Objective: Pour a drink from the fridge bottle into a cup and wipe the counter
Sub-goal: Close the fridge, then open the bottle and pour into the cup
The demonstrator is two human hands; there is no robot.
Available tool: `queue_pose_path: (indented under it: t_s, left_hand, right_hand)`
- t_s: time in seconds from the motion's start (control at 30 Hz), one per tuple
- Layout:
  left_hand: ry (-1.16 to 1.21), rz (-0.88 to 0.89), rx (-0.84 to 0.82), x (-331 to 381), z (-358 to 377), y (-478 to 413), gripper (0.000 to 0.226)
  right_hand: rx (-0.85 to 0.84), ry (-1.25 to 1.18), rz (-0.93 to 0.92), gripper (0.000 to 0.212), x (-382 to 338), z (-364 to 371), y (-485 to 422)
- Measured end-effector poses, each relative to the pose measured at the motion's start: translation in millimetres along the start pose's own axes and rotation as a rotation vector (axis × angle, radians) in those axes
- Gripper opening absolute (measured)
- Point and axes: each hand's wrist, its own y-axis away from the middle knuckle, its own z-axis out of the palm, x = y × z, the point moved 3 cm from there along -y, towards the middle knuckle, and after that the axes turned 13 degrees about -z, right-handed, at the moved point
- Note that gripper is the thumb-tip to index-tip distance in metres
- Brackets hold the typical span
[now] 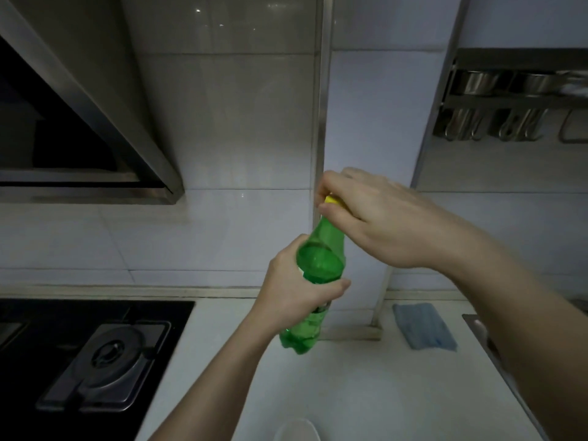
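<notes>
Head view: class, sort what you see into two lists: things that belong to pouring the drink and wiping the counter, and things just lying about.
For the job: bottle, held by the left hand; cap, pinched by the right hand; cup, cut off at the bottom edge; cloth; counter.

Just there: hob; hood; utensil rack.

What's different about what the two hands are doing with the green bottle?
The left hand wraps round the middle of the green bottle; the right hand pinches the yellow cap with its fingertips. The left hand sits lower, the right hand higher, on top. Both hold the same bottle.
</notes>
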Motion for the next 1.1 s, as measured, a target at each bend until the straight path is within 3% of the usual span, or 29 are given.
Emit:
queue_pose_path:
  t_s: [0.17,0.3,0.43,0.57,0.73,0.9,1.0,1.1]
  left_hand:
    - [-0.007,-0.031,0.003,-4,4,1,0.039]
    - [-0.003,-0.028,0.003,-8,4,2,0.038]
    - [0.006,-0.033,-0.008,-11,6,4,0.042]
    - [-0.004,-0.017,-0.01,-11,7,5,0.041]
    - [-0.037,-0.03,-0.01,-18,6,9,0.04]
    - [-0.108,-0.092,0.005,-42,-3,20,0.04]
    - [-0.166,-0.16,0.048,-69,-12,33,0.042]
    - [-0.26,-0.227,0.075,-99,-21,51,0.044]
  right_hand:
    - [0.114,0.094,0.091,0.042,9,5,0]
    - [0.031,-0.086,-0.002,0.017,12,11,3]
    - [0.057,-0.041,0.023,0.037,14,17,4]
    - [0.015,-0.143,-0.023,0.022,15,19,6]
    - [0.029,-0.069,-0.016,0.047,19,28,5]
    - [0.117,-0.161,-0.129,0.033,22,46,21]
    - [0.238,-0.208,-0.076,0.031,36,76,48]
    - [0.172,-0.207,0.07,0.036,57,142,86]
